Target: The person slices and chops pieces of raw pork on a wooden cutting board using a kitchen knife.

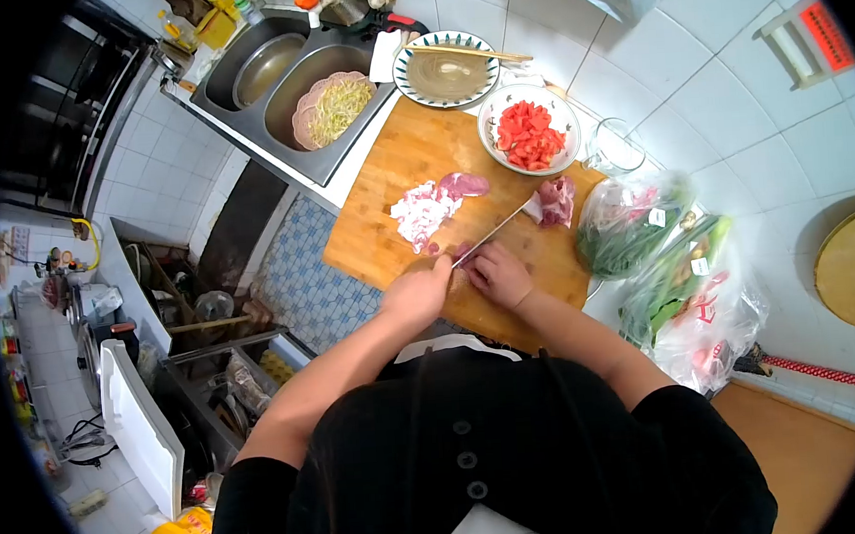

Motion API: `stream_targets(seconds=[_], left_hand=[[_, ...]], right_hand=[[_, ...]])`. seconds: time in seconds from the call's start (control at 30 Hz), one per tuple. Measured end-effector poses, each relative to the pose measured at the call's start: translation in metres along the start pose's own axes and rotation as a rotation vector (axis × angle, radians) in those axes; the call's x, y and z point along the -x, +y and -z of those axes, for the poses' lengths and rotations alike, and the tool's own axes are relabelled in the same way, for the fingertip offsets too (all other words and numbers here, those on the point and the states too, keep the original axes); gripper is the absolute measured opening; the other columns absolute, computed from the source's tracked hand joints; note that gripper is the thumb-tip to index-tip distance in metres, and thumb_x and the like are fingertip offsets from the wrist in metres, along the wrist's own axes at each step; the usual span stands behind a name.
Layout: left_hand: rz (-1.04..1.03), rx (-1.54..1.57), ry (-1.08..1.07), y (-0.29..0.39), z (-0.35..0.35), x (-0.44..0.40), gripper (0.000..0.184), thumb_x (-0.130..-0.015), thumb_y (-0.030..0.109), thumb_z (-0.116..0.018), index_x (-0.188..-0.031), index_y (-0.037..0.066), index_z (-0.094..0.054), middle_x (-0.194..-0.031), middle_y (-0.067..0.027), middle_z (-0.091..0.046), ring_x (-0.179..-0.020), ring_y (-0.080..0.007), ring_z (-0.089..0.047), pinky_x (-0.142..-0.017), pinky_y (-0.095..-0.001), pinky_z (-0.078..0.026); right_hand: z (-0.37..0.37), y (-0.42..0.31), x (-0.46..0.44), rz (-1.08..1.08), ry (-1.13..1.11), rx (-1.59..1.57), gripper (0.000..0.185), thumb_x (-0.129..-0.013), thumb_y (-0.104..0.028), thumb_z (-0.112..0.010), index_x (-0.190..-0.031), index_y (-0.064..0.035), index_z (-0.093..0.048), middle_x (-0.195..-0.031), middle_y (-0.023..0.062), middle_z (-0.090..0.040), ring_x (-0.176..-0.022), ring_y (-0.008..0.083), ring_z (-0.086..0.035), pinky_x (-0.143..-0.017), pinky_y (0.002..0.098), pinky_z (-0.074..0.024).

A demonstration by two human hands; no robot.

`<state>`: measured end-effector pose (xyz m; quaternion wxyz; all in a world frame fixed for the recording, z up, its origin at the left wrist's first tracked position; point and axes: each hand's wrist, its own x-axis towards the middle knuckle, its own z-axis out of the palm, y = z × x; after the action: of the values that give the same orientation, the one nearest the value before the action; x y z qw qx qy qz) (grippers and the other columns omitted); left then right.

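Note:
My left hand [417,293] is closed around the handle of a knife [496,231], whose blade points up and to the right over the wooden cutting board [367,233]. Close beside the blade, my right hand [498,274] has its fingers curled down on a piece of meat [464,252], mostly hidden under them. Pale, fatty cut meat [424,213] lies in a heap on the board, with a darker red slice [465,184] at its upper edge. A larger chunk of raw meat [553,203] sits near the knife's tip.
Chopped tomatoes fill a white bowl [572,126] at the board's far edge. Beside it, chopsticks [468,53] rest across a patterned plate [405,84]. A double sink [288,153] holds a pink basket of sprouts [335,111]. Bagged green vegetables [631,225] and a glass [616,148] stand right.

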<state>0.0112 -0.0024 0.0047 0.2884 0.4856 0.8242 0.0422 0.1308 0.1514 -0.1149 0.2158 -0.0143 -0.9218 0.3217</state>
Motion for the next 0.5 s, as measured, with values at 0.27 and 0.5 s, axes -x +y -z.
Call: stream_targets(seconds=[0.27,0.5], left_hand=[[0.125,-0.088,-0.069,-0.035,0.005,0.051,0.019,-0.086,0.009,-0.044,-0.104,0.002,-0.041,-0.086,-0.0264,-0.066,-0.083,-0.0434,-0.065,-0.071,-0.0529,-0.051],[0.036,-0.128,-0.08,-0.02,0.023,0.06,0.015,-0.088,0.011,-0.044,-0.1,0.002,-0.041,-0.08,-0.0247,-0.065,-0.073,-0.0443,-0.064,-0.065,-0.0542,-0.05]], right_hand=[[0.005,-0.007,0.0,-0.024,0.109,-0.055,0.01,-0.08,-0.012,-0.069,-0.083,-0.0072,-0.061,-0.098,0.0067,-0.06,-0.093,0.0279,-0.058,-0.078,0.0364,-0.0512],[0.005,-0.004,-0.001,0.02,0.077,-0.054,0.01,-0.078,-0.008,-0.071,-0.082,-0.0063,-0.061,-0.096,0.0081,-0.062,-0.09,0.0286,-0.058,-0.079,0.0369,-0.0504]])
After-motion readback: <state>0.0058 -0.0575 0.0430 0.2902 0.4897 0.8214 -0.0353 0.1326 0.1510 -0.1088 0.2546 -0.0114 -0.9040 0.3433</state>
